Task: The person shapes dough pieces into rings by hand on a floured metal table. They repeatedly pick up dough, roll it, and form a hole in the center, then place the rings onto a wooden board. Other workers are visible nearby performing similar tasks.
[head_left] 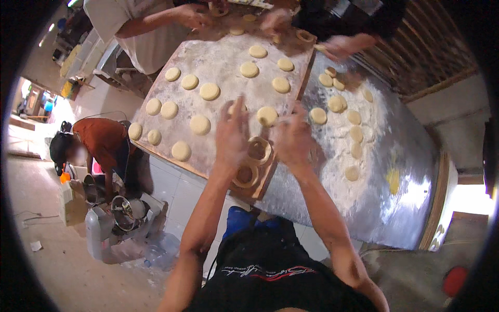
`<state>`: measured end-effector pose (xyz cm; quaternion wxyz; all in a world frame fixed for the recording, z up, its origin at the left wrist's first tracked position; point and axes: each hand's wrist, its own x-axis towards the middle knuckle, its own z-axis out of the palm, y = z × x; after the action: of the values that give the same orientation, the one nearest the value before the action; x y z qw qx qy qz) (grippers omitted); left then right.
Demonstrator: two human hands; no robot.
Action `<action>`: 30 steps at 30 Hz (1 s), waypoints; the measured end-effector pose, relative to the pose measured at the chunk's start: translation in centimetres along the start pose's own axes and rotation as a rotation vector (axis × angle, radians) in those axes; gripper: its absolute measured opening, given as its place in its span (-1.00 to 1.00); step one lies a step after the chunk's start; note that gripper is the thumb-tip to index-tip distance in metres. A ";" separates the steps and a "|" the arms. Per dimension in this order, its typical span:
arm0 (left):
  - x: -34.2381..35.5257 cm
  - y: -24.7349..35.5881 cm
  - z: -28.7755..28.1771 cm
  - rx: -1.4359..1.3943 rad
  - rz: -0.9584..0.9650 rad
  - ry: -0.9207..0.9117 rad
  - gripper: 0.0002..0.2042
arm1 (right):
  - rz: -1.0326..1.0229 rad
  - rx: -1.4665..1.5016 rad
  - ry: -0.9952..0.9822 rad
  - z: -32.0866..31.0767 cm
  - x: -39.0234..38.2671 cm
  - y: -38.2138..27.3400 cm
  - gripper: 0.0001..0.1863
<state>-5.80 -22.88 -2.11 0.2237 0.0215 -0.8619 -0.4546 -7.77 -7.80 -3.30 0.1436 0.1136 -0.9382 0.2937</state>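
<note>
My left hand (pixel 232 132) hovers blurred over the near end of a floured wooden board (pixel 223 57), fingers stretched and apart, nothing seen in it. My right hand (pixel 292 138) is beside it, its fingertips at a round dough disc (pixel 267 115); blur hides whether it grips the disc. Just under both hands lie two dough rings (pixel 258 151) (pixel 245 176) at the board's near corner. Several pale dough discs (pixel 209 91) are spread over the board.
The board lies on a flour-dusted metal table (pixel 405 171) with more dough discs (pixel 337 103) to the right. Two other people's hands (pixel 193 14) (pixel 340 46) work at the far end. On the floor at left a person crouches by a mixer (pixel 117 223).
</note>
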 end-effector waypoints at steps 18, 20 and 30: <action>-0.1 0.4 -1.3 0.114 0.045 -0.292 -0.59 | 0.250 0.579 -0.351 -7.3 0.6 6.2 -0.59; -1.5 2.5 0.0 0.147 0.056 -0.239 -0.56 | 0.580 0.598 -0.310 -11.7 -5.5 7.7 -0.56; -15.6 12.7 16.9 0.275 0.282 -0.565 -0.74 | 0.765 0.134 0.188 -17.7 -20.1 13.6 -0.63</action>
<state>3.51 1.42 -5.97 0.0318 -0.1947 -0.9375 -0.2865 10.54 16.05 -3.20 0.1014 -0.2623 -0.8743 0.3956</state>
